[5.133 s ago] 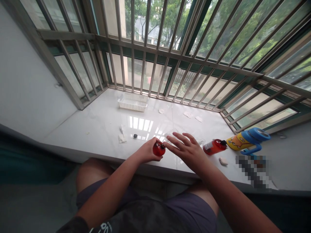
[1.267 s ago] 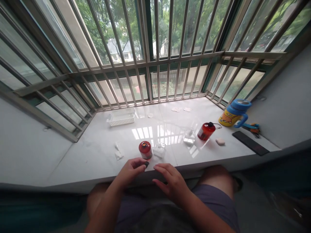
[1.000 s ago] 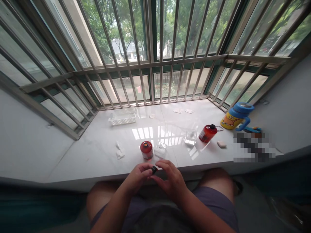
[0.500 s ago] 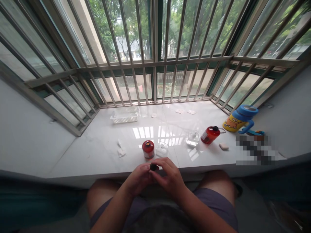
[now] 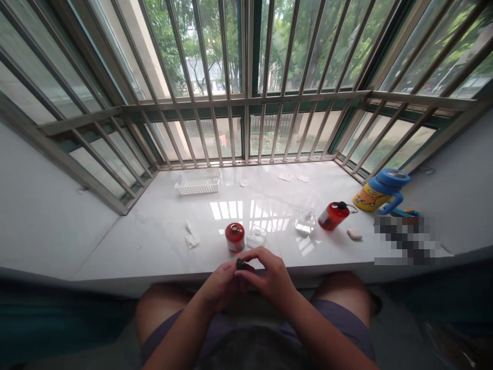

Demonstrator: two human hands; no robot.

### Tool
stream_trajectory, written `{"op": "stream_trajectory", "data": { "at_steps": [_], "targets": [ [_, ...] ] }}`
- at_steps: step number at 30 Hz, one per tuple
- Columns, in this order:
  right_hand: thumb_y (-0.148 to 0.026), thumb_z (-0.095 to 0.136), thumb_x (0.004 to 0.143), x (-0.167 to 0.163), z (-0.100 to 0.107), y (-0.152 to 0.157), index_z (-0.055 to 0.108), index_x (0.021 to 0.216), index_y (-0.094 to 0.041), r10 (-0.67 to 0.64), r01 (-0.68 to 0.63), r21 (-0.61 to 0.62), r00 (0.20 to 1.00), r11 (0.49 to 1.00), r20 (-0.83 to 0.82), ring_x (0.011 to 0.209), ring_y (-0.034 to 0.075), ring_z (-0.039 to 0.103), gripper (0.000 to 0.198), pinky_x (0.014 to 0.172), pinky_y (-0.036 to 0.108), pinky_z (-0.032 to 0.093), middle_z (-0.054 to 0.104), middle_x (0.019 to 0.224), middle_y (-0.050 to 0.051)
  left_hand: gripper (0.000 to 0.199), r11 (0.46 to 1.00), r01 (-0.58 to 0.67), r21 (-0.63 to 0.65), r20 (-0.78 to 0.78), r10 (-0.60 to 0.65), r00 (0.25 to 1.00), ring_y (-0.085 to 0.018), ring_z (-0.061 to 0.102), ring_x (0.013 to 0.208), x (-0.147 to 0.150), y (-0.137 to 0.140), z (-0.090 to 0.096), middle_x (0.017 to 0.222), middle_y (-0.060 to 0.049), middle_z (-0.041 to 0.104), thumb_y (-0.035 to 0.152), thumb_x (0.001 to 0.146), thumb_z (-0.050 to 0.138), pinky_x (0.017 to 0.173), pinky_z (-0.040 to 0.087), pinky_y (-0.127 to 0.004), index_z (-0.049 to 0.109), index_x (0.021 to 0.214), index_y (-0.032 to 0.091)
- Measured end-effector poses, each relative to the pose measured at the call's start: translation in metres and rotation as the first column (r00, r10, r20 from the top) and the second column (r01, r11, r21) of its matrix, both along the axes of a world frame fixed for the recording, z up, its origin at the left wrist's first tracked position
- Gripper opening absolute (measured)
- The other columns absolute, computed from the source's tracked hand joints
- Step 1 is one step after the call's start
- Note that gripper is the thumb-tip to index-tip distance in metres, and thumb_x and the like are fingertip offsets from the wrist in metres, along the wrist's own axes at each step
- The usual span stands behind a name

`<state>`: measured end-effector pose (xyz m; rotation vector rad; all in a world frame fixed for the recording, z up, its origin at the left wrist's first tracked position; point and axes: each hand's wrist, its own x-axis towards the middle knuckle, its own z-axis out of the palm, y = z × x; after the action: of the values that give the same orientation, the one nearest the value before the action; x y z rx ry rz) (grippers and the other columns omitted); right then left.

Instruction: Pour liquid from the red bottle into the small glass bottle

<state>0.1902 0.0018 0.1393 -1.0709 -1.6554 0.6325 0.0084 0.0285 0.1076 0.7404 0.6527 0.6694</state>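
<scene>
A small black cap (image 5: 240, 264) sits between my two hands, just off the front edge of the white sill. My left hand (image 5: 220, 285) is closed around it from the left, its lower fingers partly hidden. The bent thumb and fingers of my right hand (image 5: 265, 272) pinch the cap from the other side. Right behind my hands stands an upright red bottle (image 5: 234, 238) with an uncovered mouth. A clear plastic piece (image 5: 256, 236) lies beside that bottle.
Farther right are a clear square box (image 5: 305, 222), a second red bottle (image 5: 332, 216) with a black cap, a pinkish block (image 5: 355, 234) and a blue-yellow jug (image 5: 379, 192). Crumpled tissue (image 5: 191, 240) lies left; a white basket (image 5: 197, 183) stands behind. Metal bars (image 5: 246, 104) close the back.
My right hand has risen slightly and its fingers have shifted on the cap. The cap has moved a little to the left. The things on the sill have stayed in place.
</scene>
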Motion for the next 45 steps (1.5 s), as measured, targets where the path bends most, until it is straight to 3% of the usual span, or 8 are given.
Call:
{"op": "stream_trajectory", "data": {
  "at_steps": [4,7,10,14,26,35,40,45],
  "targets": [
    [-0.036,0.078,0.096,-0.002,0.008,0.011,0.075,0.108,-0.026,-0.029,0.029,0.002,0.998,1.0,-0.051,0.095,0.023,0.074,0.016,0.086,0.036,0.062,0.077,0.102,0.005,0.053,0.961,-0.12,0.249,-0.166,0.164,0.972,-0.013,0.047,0.064,-0.007,0.008,-0.006,0.066,0.001,0.053,0.068,0.086,0.076,0.063,0.038,-0.028,0.069,0.081,0.015],
    [-0.03,0.073,0.099,0.001,0.014,0.035,0.075,0.115,-0.028,-0.076,0.075,0.073,0.997,0.994,0.01,0.102,0.024,0.073,0.016,0.092,0.038,0.061,0.076,0.109,0.005,0.043,0.791,-0.249,0.558,-0.375,0.509,0.775,-0.016,0.055,0.069,-0.023,0.026,-0.003,0.073,0.0,0.061,0.061,0.091,0.072,0.068,0.045,-0.029,0.069,0.088,0.019],
    [-0.025,0.068,0.101,0.0,0.014,0.064,0.075,0.118,-0.029,-0.108,0.099,0.093,0.989,0.991,0.099,0.105,0.024,0.073,0.019,0.093,0.039,0.061,0.075,0.113,0.006,0.043,0.617,-0.088,0.782,-0.467,0.674,0.572,-0.024,0.068,0.092,-0.034,0.044,0.004,0.104,-0.006,0.073,0.052,0.085,0.081,0.081,0.055,-0.036,0.069,0.114,0.022],
    [-0.019,0.066,0.099,-0.011,-0.001,0.093,0.076,0.117,-0.026,-0.112,0.093,0.108,0.977,0.99,0.179,0.107,0.025,0.072,0.022,0.095,0.041,0.061,0.074,0.116,0.008,0.086,0.474,0.11,0.873,-0.435,0.659,0.614,-0.036,0.056,0.142,-0.024,0.065,0.004,0.155,-0.013,0.057,0.038,0.075,0.09,0.115,0.05,-0.053,0.051,0.151,0.027],
    [-0.019,0.069,0.097,-0.023,-0.03,0.094,0.074,0.111,-0.026,-0.175,0.161,0.123,0.978,0.979,0.112,0.11,0.025,0.071,0.016,0.1,0.043,0.059,0.076,0.115,0.006,0.077,0.615,-0.02,0.788,-0.386,0.52,0.762,-0.03,0.069,0.123,0.012,0.096,-0.024,0.142,-0.015,0.065,0.016,0.076,0.078,0.107,0.056,-0.047,0.049,0.148,0.02],
    [-0.035,0.074,0.094,-0.026,-0.031,0.081,0.06,0.104,-0.024,-0.296,0.292,0.057,0.951,0.955,0.086,0.097,0.027,0.064,0.02,0.085,0.044,0.057,0.066,0.103,0.008,0.071,0.623,-0.052,0.781,-0.349,0.504,0.79,-0.027,0.07,0.116,0.014,0.094,-0.024,0.139,-0.014,0.062,0.023,0.08,0.083,0.103,0.057,-0.047,0.05,0.143,0.024],
    [-0.043,0.07,0.098,-0.025,-0.033,0.07,0.049,0.141,-0.024,-0.165,0.165,-0.003,0.984,0.986,0.067,0.133,0.031,0.058,0.052,0.106,0.049,0.055,0.06,0.14,0.015,0.073,0.591,-0.013,0.807,-0.377,0.532,0.758,-0.03,0.066,0.127,0.011,0.095,-0.025,0.142,-0.014,0.062,0.024,0.08,0.084,0.112,0.051,-0.051,0.05,0.145,0.025],
    [-0.046,0.066,0.099,-0.018,-0.033,0.066,0.053,0.125,-0.023,-0.328,0.33,-0.052,0.944,0.943,0.036,0.101,0.027,0.067,0.037,0.092,0.047,0.059,0.065,0.109,0.009,0.075,0.556,-0.016,0.831,-0.349,0.544,0.763,-0.029,0.065,0.127,0.011,0.096,-0.031,0.143,-0.014,0.061,0.026,0.082,0.084,0.112,0.051,-0.048,0.047,0.148,0.025]
  ]
}}
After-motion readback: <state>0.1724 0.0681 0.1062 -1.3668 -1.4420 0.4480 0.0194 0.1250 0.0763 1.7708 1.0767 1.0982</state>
